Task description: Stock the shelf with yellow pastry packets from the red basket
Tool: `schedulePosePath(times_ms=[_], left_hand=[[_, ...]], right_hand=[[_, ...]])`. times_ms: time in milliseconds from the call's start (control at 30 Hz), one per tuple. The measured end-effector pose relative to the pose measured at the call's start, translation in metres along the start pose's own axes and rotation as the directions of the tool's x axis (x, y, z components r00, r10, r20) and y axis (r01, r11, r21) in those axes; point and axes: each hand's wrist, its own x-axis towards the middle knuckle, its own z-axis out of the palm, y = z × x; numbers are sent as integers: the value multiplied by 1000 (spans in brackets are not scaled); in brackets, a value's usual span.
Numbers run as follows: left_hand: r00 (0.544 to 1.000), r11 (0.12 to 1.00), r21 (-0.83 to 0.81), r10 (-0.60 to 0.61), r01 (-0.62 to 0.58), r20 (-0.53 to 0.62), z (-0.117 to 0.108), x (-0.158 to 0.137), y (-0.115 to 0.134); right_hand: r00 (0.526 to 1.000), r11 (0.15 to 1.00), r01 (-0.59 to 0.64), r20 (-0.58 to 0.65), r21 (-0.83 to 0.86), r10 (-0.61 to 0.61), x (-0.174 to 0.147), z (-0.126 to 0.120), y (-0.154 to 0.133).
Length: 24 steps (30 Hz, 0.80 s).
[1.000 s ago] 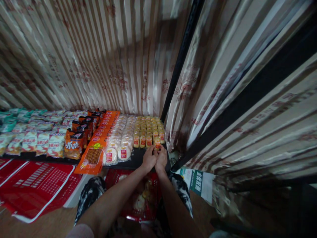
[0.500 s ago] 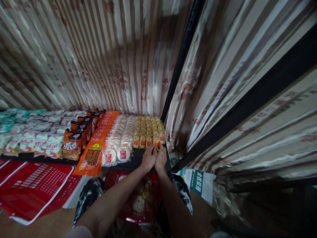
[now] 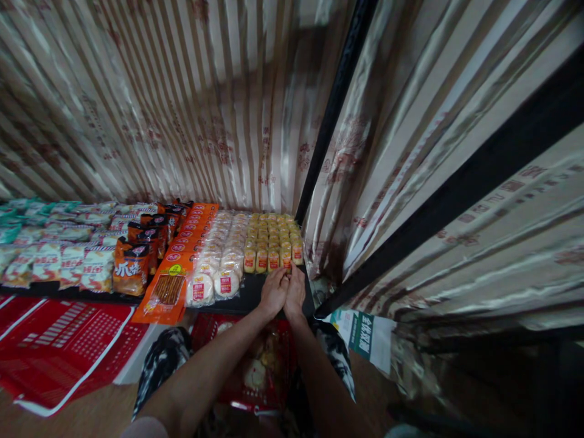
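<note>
Both hands are pressed together at the shelf's front edge, left hand and right hand pinching a small yellow snack pack at the near end of its row; can't tell how tight. The rows run front to back. Beside them sit round white cakes with red labels, too blurry to read. A red basket below holds more packs.

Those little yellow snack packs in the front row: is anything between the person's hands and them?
Nothing visible. The left hand and right hand rest together on the dark shelf, fingertips right at the front row of yellow snack packs.
</note>
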Motion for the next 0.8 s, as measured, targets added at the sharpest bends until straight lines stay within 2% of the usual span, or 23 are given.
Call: schedulePosePath(times_ms=[567, 700, 800], left_hand=[[999, 999, 35, 38, -37, -20, 1, 1, -5], [993, 995, 57, 84, -79, -84, -2, -7, -4], [978, 990, 56, 140, -133, -155, -11, -18, 9]], right_hand=[[1000, 998, 12, -15, -57, -13, -2, 6, 6], [999, 999, 39, -31, -30, -40, -2, 8, 10], [993, 996, 89, -77, -18, -90, -3, 8, 14]])
